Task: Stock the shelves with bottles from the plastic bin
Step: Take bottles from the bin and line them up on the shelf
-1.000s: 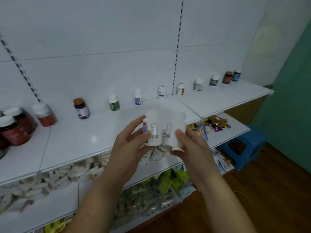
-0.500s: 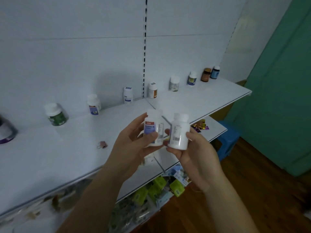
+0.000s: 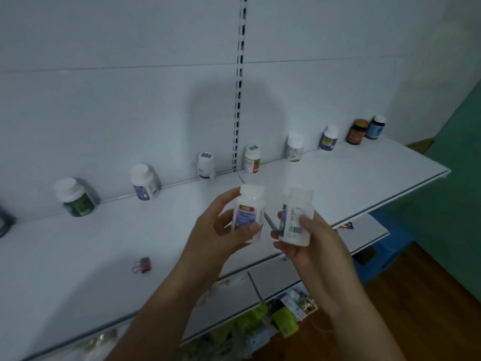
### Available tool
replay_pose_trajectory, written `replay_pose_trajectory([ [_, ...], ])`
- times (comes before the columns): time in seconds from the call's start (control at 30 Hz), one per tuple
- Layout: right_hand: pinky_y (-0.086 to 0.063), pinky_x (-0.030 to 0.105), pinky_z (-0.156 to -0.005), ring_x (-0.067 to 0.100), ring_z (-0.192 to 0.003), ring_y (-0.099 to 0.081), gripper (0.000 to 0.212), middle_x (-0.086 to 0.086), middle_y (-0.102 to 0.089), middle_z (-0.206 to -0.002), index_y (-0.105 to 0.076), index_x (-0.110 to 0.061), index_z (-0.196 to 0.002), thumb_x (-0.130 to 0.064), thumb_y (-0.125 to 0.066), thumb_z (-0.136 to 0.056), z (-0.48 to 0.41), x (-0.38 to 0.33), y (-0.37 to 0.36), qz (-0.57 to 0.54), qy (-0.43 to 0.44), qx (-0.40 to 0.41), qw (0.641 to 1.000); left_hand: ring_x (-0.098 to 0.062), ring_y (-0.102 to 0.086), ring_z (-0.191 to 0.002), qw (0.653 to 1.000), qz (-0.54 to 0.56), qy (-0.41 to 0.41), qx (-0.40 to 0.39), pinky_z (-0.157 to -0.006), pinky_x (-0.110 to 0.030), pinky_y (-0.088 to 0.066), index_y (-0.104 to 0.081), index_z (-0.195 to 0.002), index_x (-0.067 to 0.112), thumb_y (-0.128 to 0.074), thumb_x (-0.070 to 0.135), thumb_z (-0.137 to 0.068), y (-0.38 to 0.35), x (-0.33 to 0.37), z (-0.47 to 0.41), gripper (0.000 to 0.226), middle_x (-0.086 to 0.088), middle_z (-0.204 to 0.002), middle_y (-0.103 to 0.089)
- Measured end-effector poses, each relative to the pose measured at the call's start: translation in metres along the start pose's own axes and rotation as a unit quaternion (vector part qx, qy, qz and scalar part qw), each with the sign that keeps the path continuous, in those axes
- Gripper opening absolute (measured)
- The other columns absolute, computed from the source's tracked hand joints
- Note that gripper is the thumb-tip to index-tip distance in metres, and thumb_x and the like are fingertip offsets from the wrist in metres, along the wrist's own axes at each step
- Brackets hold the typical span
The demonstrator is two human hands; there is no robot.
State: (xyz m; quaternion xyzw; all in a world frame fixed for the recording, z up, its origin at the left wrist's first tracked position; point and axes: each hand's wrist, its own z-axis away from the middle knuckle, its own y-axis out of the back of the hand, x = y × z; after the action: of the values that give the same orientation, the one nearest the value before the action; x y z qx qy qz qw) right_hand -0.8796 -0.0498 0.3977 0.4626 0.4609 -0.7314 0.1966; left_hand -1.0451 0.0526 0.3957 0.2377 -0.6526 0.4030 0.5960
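Bottles stand upright in a spaced row along the back of the white top shelf (image 3: 78, 256).

- Far left: green-label bottle (image 3: 75, 198), white cap.
- Next: white bottle with blue label (image 3: 143, 182). In front of it, near the shelf's front, a pink binder clip (image 3: 142, 265) lies alone, well apart from the row.
- Small white bottle (image 3: 206, 166), just left of the slotted upright (image 3: 238, 100).
- Centre, over the shelf's front part: left hand (image 3: 221, 235) holds a red-and-blue-label bottle (image 3: 248, 212) upright. Thumb is curled across the label, fingers wrapped behind.
- Behind, just right of the upright: orange-label bottle (image 3: 252, 158), then a pale bottle (image 3: 295, 147).
- A narrow gap away from the first held bottle is a barcode bottle (image 3: 296, 217), also upright. Right hand (image 3: 317, 246) grips it, thumb over the label and fingers curled under and behind.
- Row goes on: blue-and-yellow bottle (image 3: 329, 138), amber bottle (image 3: 357, 131), dark blue bottle (image 3: 375, 127). The last two are close together; cannot tell whether they touch.
- Below: lower shelf (image 3: 364, 235), with green packets (image 3: 285, 324) on the tier beneath.
- Right: blue stool (image 3: 385, 254) on the wood floor (image 3: 429, 295).
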Motion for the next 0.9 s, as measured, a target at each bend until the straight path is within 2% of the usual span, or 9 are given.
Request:
replay_pose_trajectory([
  [0.1, -0.062, 0.036, -0.072, 0.031, -0.087, -0.074, 0.052, 0.016, -0.073, -0.110, -0.065, -0.007, -0.130, -0.028, -0.061, -0.083, -0.027, -0.004, 0.008, 0.030, -0.035, -0.033, 0.998, -0.036, -0.072, -0.116, 0.999, 0.000, -0.004, 0.040, -0.101, -0.054, -0.059, -0.061, -0.138, 0.035, -0.089, 0.013, -0.080, -0.006, 0.000, -0.009, 0.068, -0.009, -0.120, -0.078],
  [0.23, -0.059, 0.040, -0.076, 0.028, -0.086, -0.075, 0.039, 0.017, -0.074, -0.109, -0.066, -0.007, -0.127, -0.023, -0.057, -0.093, -0.055, -0.016, 0.023, 0.023, -0.101, -0.077, 0.992, -0.039, -0.070, -0.120, 0.996, 0.034, -0.001, 0.085, -0.102, -0.052, -0.058, -0.060, -0.143, 0.026, -0.070, 0.011, -0.088, -0.022, -0.001, -0.014, 0.058, -0.014, -0.126, -0.075],
  [0.3, -0.058, 0.030, -0.076, 0.011, -0.084, -0.075, 0.027, 0.008, -0.074, -0.104, -0.068, -0.008, -0.125, -0.010, -0.055, -0.102, -0.068, -0.024, 0.029, -0.044, -0.185, -0.091, 0.977, -0.041, -0.070, -0.120, 0.992, 0.053, 0.000, 0.113, -0.101, -0.051, -0.058, -0.060, -0.145, 0.022, -0.066, 0.012, -0.089, -0.032, -0.003, -0.015, 0.057, -0.016, -0.129, -0.074],
  [0.37, -0.058, 0.019, -0.073, 0.003, -0.086, -0.074, 0.030, 0.004, -0.075, -0.106, -0.072, -0.009, -0.122, -0.011, -0.070, -0.093, -0.074, -0.036, 0.032, -0.079, -0.244, -0.143, 0.956, -0.041, -0.070, -0.120, 0.988, 0.058, -0.003, 0.142, -0.102, -0.052, -0.058, -0.060, -0.146, 0.021, -0.064, 0.013, -0.090, -0.044, -0.006, -0.015, 0.056, -0.016, -0.130, -0.073],
  [0.43, -0.061, 0.033, -0.075, 0.026, -0.093, -0.075, 0.052, 0.018, -0.072, -0.113, -0.075, -0.005, -0.118, -0.027, -0.081, -0.071, -0.077, -0.038, 0.040, -0.040, -0.192, -0.179, 0.964, -0.041, -0.069, -0.122, 0.985, 0.061, -0.008, 0.160, -0.105, -0.056, -0.055, -0.061, -0.145, 0.020, -0.061, 0.013, -0.093, -0.055, -0.009, -0.016, 0.052, -0.015, -0.133, -0.072],
  [0.5, -0.060, 0.039, -0.076, 0.035, -0.094, -0.072, 0.052, 0.023, -0.069, -0.116, -0.072, -0.002, -0.120, -0.031, -0.069, -0.076, -0.080, -0.042, 0.047, -0.074, -0.219, -0.193, 0.954, -0.041, -0.067, -0.125, 0.983, 0.064, -0.014, 0.172, -0.108, -0.056, -0.053, -0.062, -0.143, 0.021, -0.060, 0.015, -0.094, -0.064, -0.012, -0.016, 0.050, -0.014, -0.136, -0.071],
  [0.6, -0.056, 0.041, -0.082, 0.035, -0.094, -0.072, 0.049, 0.023, -0.070, -0.118, -0.066, -0.001, -0.128, -0.026, -0.050, -0.089, -0.087, -0.043, 0.055, -0.078, -0.235, -0.196, 0.949, -0.039, -0.067, -0.126, 0.983, 0.059, -0.017, 0.175, -0.105, -0.054, -0.055, -0.062, -0.144, 0.022, -0.059, 0.016, -0.094, -0.075, -0.016, -0.017, 0.050, -0.015, -0.136, -0.070],
  [0.73, -0.050, 0.045, -0.090, 0.034, -0.096, -0.071, 0.052, 0.024, -0.072, -0.122, -0.065, -0.001, -0.131, -0.027, -0.049, -0.089, -0.090, -0.051, 0.063, -0.102, -0.242, -0.194, 0.945, -0.041, -0.067, -0.125, 0.983, 0.058, -0.023, 0.171, -0.102, -0.051, -0.058, -0.060, -0.146, 0.019, -0.058, 0.016, -0.095, -0.083, -0.017, -0.022, 0.051, -0.017, -0.137, -0.069],
  [0.9, -0.049, 0.036, -0.078, 0.024, -0.081, -0.064, 0.051, 0.025, -0.072, -0.126, -0.061, -0.006, -0.136, -0.029, -0.045, -0.094, -0.093, -0.055, 0.065, -0.112, -0.249, -0.205, 0.940, -0.043, -0.070, -0.120, 0.984, 0.063, -0.025, 0.162, -0.098, -0.050, -0.060, -0.058, -0.146, 0.018, -0.056, 0.015, -0.097, -0.084, -0.013, -0.028, 0.049, -0.018, -0.134, -0.071],
])
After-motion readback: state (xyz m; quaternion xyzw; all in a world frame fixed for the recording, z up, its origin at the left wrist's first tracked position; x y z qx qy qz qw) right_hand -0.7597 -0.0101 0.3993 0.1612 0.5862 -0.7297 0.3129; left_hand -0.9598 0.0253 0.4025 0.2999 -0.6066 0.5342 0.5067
